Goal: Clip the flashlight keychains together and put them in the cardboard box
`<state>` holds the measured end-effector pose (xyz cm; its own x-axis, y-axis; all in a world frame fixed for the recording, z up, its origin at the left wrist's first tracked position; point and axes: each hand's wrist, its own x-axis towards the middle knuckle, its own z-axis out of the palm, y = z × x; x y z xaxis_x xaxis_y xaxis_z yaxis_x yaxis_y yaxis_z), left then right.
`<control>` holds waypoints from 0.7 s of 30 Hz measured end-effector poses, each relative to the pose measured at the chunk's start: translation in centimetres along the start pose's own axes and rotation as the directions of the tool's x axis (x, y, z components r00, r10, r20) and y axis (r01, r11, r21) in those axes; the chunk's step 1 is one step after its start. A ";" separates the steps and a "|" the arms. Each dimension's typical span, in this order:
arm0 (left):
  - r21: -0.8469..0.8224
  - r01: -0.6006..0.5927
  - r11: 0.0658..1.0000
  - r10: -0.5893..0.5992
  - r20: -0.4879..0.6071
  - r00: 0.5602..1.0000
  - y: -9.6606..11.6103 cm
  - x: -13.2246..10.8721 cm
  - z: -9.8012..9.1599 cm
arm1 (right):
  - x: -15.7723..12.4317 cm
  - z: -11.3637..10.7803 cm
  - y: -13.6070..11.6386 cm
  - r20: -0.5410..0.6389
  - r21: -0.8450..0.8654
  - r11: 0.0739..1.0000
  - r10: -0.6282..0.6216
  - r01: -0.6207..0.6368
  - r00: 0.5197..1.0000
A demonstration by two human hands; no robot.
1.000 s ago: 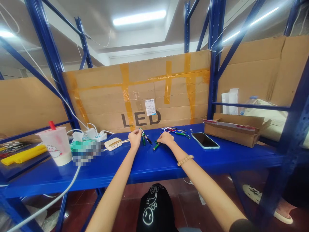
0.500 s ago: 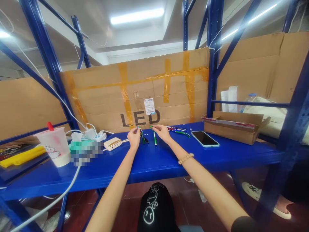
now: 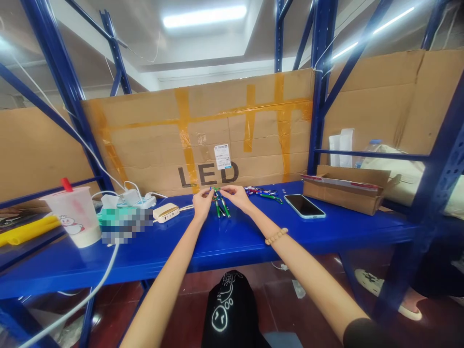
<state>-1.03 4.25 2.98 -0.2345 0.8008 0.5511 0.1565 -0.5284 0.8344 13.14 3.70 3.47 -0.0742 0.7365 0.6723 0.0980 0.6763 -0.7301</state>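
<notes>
Both hands (image 3: 221,197) raised together, pinching small flashlights (image 3: 220,205) between them.

Head view, down over shelf (image 3: 235,241)

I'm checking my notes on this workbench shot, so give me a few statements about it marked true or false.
1. The left hand and right hand both pinch the green keyring pieces. True.
2. The phone lies inside the cardboard box. False: it lies on the blue shelf, left of the box.
3. The bead bracelet is on the left wrist. False: it is on the right wrist.
4. The cup stands left of both hands. True.
</notes>
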 end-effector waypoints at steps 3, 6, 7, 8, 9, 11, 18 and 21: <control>-0.066 0.040 0.997 -0.038 0.025 0.999 0.4 -0.3 0.1 | -0.1 0.0 0.1 0.025 -0.017 1.000 -0.018 0.018 1.000; -0.165 0.093 0.982 -0.079 0.091 0.993 1.1 -0.7 0.4 | -0.1 -0.1 0.1 -0.005 -0.026 0.999 -0.019 0.018 1.000; -0.193 0.110 0.975 -0.089 0.116 0.989 1.3 -0.8 0.4 | -0.1 -0.1 0.1 -0.018 -0.022 1.000 -0.012 0.012 1.000; -0.215 0.128 0.968 -0.099 0.138 0.985 1.4 -0.9 0.5 | -0.1 -0.2 0.1 -0.026 -0.015 1.000 -0.004 0.003 1.000; -0.234 0.144 0.962 -0.110 0.152 0.982 1.5 -0.9 0.5 | -0.1 -0.2 0.0 -0.029 -0.010 1.000 0.006 -0.006 1.000; -0.262 0.173 0.949 -0.131 0.171 0.977 1.6 -1.0 0.5 | 0.0 -0.3 0.0 -0.028 -0.014 1.000 0.022 -0.022 0.999; -0.296 0.222 0.929 -0.155 0.234 0.960 1.6 -1.0 0.4 | 0.0 -0.2 0.3 -0.022 0.017 0.998 0.056 -0.055 0.998; -0.314 0.234 0.920 -0.148 0.275 0.950 1.6 -0.9 0.3 | -0.1 -0.1 0.3 0.034 0.148 0.986 0.078 -0.082 0.996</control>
<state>-0.28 2.82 3.82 0.0183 0.9163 0.4000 -0.2125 -0.3874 0.8971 13.26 3.88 3.19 -0.0996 0.7868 0.6091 -0.0442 0.6080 -0.7927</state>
